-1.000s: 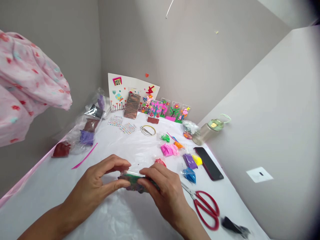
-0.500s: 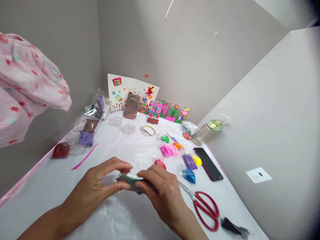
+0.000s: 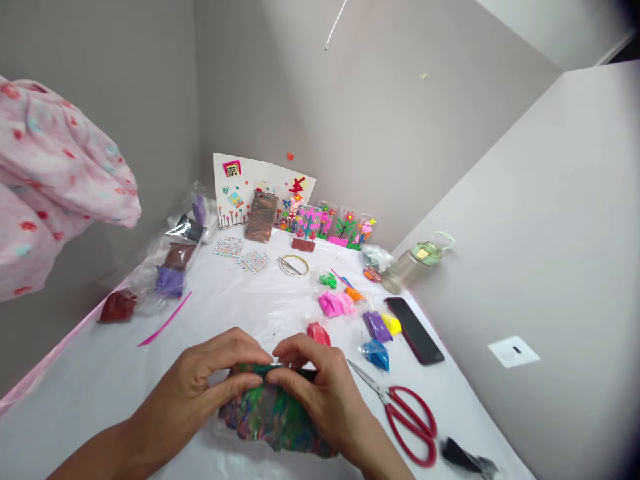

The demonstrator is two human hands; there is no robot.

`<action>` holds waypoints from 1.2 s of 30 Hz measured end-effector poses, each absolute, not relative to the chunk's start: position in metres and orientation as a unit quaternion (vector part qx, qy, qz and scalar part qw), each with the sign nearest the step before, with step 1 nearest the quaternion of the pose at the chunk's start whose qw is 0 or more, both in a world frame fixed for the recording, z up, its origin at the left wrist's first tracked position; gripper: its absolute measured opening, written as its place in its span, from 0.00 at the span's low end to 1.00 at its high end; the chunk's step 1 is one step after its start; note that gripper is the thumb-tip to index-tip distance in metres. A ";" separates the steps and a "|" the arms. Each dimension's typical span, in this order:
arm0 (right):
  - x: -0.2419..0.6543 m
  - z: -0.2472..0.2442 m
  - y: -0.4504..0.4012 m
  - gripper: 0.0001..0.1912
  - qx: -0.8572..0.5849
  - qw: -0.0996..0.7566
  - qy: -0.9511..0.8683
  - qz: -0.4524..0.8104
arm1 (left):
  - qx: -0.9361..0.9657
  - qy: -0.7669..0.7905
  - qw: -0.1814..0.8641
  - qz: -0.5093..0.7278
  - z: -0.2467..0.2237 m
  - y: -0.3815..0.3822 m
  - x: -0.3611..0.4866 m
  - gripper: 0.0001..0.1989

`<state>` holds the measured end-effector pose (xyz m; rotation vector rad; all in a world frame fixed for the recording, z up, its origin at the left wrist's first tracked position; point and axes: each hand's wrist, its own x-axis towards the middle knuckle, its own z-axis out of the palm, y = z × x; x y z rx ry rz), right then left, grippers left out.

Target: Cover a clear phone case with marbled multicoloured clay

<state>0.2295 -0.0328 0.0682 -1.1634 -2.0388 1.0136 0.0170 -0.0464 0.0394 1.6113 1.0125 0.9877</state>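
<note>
Between my hands is a clear phone case [image 3: 280, 417] coated with marbled clay in green, blue, purple and brown, its coated face tilted up toward me. My left hand [image 3: 215, 373] pinches its far edge near the left side, thumb on the clay and fingers behind. My right hand [image 3: 320, 387] grips the same edge further right, with its thumb tip close to the left thumb. The fingers hide parts of that edge. Just beyond the right fingers lies a small bag of red clay [image 3: 319, 333]. Red-handled scissors [image 3: 400, 407] lie beside the right hand, blades partly apart.
Bags of pink clay [image 3: 336, 303], purple clay [image 3: 379, 327] and blue clay [image 3: 376, 355] lie at the right, near a phone [image 3: 415, 331] and a bottle [image 3: 417, 263]. A black packet [image 3: 463, 457] is near the front right. Decorated cases [image 3: 345, 227] lean at the back.
The phone case has tipped from nearly edge-on so its marbled face now shows. My left hand has moved right and closed in on its edge, near my right hand.
</note>
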 end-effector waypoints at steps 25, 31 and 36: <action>0.224 0.066 -0.036 0.03 -0.401 0.312 -0.825 0.248 | 0.635 0.446 0.463 0.428 0.042 -0.052 0.027 0.07; 0.225 0.065 -0.034 0.03 -0.396 0.312 -0.832 0.232 | 0.646 0.443 0.455 0.424 0.041 -0.050 0.024 0.04; 0.228 0.066 -0.034 0.04 -0.429 0.306 -0.787 0.321 | 0.679 0.408 0.424 0.439 0.037 -0.049 0.023 0.09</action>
